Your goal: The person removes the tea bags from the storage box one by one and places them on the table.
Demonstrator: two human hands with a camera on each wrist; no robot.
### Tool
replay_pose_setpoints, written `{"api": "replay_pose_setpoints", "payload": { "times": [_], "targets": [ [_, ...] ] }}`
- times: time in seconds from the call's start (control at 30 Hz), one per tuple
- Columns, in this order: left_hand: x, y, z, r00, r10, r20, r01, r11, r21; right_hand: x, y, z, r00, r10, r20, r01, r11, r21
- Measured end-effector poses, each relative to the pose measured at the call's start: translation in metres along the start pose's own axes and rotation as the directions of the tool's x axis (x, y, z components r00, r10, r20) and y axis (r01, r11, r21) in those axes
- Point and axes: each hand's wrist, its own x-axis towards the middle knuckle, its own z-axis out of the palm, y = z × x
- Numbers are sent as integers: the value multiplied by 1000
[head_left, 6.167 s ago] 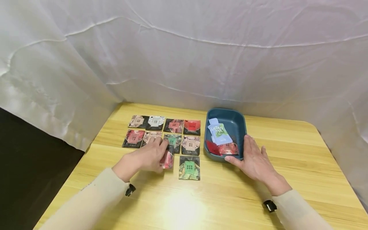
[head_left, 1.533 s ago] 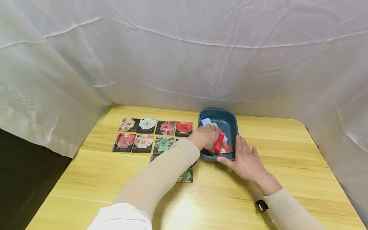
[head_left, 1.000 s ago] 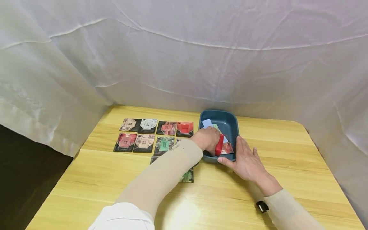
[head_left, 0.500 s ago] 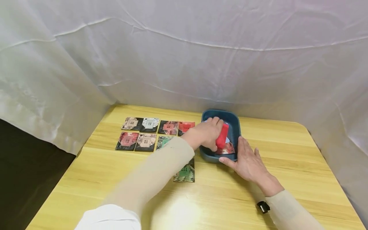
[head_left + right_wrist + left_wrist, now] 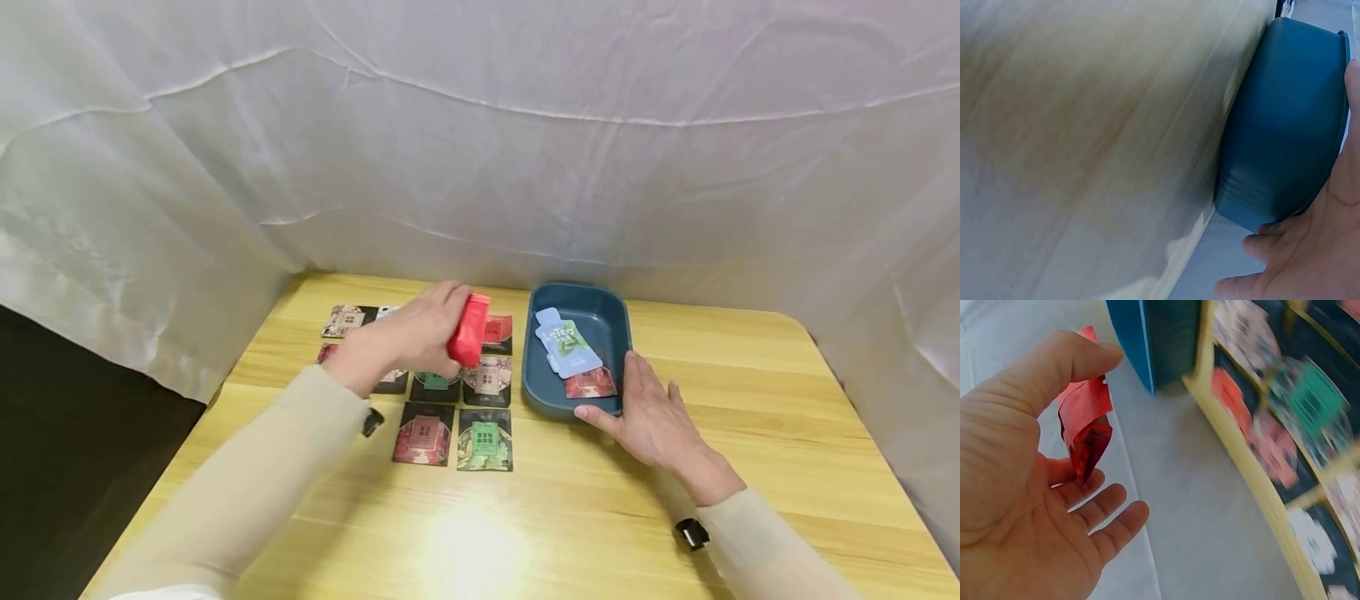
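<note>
My left hand pinches a red foil sachet between thumb and fingers, above the right part of the sachet rows. In the left wrist view the red sachet hangs upright between thumb and index finger, the other fingers loosely spread. My right hand rests with extended fingers against the near right corner of a dark blue tray. Inside the tray lie a light-blue LeTea packet and a red patterned sachet. The right wrist view shows the tray's outer wall beside the fingers.
Flat sachets lie in rows left of the tray, partly hidden by my left hand. Nearest are a dark red sachet and a green sachet. All rest on a wooden table with a pale curtain behind.
A dark red sachet was laid left of the green one. My left hand then reached into the tray, took the red sachet and carried it left over the rows. The right hand stayed.
</note>
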Motion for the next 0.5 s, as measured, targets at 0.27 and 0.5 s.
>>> {"api": "replay_pose_setpoints", "payload": {
  "times": [0.27,0.5],
  "targets": [
    [-59,-40,26,1000,13,13,-14,998,67,0,1,1,1000,3,8,-3,1000,3],
    [-93,-62,56,997,-30,74,21,992,123,0,-1,-1,1000,2,8,-2,1000,10]
  ]
}}
